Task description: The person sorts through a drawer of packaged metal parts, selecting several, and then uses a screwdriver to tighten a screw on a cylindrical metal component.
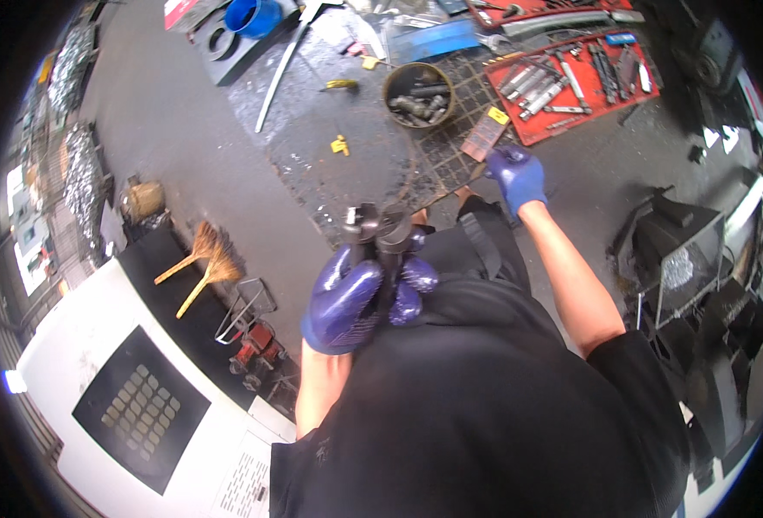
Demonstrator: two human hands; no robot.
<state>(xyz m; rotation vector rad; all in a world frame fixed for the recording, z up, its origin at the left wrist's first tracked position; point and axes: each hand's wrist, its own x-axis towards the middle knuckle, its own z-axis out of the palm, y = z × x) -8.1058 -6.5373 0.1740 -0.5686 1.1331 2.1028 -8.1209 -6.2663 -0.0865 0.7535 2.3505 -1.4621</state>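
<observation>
In front of my body, my left hand [347, 298], in a shiny purple glove, is closed round two dark metal round-shank tools [390, 233] side by side. Their thick heads stick up past the fingers, and one has a bright spot on its end. My right hand [517, 180], gloved alike, has its fingers curled at the table's right corner. Right by it lies a small flat reddish-brown case [483, 136] with a yellow label. Whether those fingers hold anything is hidden.
The worn table [312, 164] carries a round tin [419, 97] of metal parts, small yellow-handled keys [339, 145] and a blue cup [253, 15]. Red trays [563, 86] of tools are at the far right. Brooms [213, 263] and a white machine [97, 319] stand left.
</observation>
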